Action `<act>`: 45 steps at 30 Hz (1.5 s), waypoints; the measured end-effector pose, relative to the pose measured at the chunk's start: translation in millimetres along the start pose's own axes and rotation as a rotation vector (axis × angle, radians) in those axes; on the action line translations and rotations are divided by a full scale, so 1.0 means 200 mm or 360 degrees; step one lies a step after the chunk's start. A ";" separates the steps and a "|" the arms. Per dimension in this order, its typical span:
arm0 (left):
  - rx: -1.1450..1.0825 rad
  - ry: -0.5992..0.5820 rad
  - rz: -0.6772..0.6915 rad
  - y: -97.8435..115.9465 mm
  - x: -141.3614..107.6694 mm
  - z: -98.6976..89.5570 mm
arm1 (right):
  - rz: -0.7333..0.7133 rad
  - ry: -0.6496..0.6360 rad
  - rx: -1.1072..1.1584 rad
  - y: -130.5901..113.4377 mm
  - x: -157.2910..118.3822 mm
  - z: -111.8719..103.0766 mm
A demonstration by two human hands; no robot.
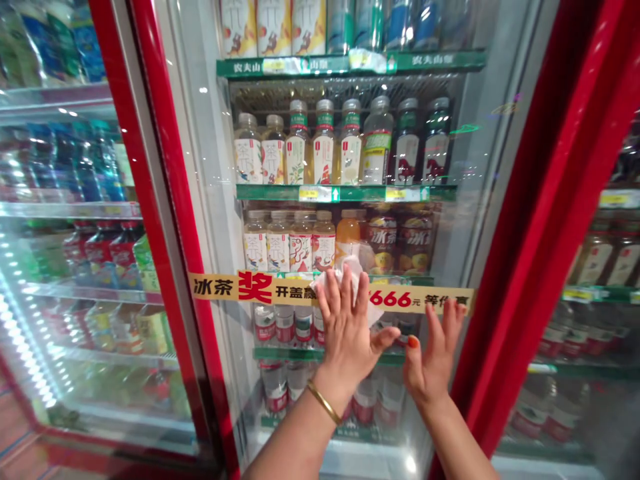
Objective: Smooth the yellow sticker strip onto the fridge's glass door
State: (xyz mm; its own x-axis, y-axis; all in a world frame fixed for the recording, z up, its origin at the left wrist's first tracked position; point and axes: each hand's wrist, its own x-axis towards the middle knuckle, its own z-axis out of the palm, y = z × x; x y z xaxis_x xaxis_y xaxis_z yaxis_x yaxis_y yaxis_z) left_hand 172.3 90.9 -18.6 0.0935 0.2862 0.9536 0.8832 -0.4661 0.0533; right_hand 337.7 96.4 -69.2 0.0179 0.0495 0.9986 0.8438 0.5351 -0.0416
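Observation:
My left hand (347,327), with a gold bangle (325,402) at the wrist, lies with fingers stretched out over a crumpled white tissue (356,268). It presses the tissue to the glass door (480,220) of a drinks fridge, across the middle of a yellow printed strip (295,291). Part of the strip's lettering is hidden behind that hand and the tissue. My right hand (433,360) is open, its fingertips at the strip's right end and its thumb pointing up near my left thumb. Nothing shows in the right hand.
Behind the glass, bottled drinks (324,147) stand on shelves with green edge strips (350,193). Red door frames (170,167) run up both sides. Another lit fridge (100,287) with drinks stands at left, and more bottles (597,267) show at right.

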 end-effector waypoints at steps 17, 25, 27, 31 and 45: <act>-0.0408 -0.0295 0.0523 -0.25 -0.18 -0.13 | -0.0137 -0.0153 -0.0254 -0.13 0.10 0.02; -0.1152 -0.0377 0.0192 0.00 -0.09 -0.07 | 0.0113 -0.0055 0.0450 -0.26 0.04 0.03; -0.1157 -0.0336 0.0200 -0.03 -0.09 -0.12 | 0.0125 -0.0211 0.0134 -0.20 0.03 0.10; -0.0535 0.0056 0.0353 -0.30 -0.12 -0.29 | 0.0150 -0.0184 -0.0535 -0.01 0.16 0.13; 0.0333 0.0275 0.0236 -0.74 -0.05 -0.31 | -0.0192 -0.0276 -0.0481 0.06 0.29 0.09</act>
State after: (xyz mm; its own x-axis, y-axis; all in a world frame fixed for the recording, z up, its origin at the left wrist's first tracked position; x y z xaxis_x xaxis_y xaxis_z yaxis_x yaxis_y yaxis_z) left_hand 11.1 104.6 -18.4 0.1647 0.0728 0.9837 0.9429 -0.3043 -0.1354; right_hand 339.3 122.0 -13.4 -0.1608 0.1575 0.9743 0.9551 0.2739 0.1134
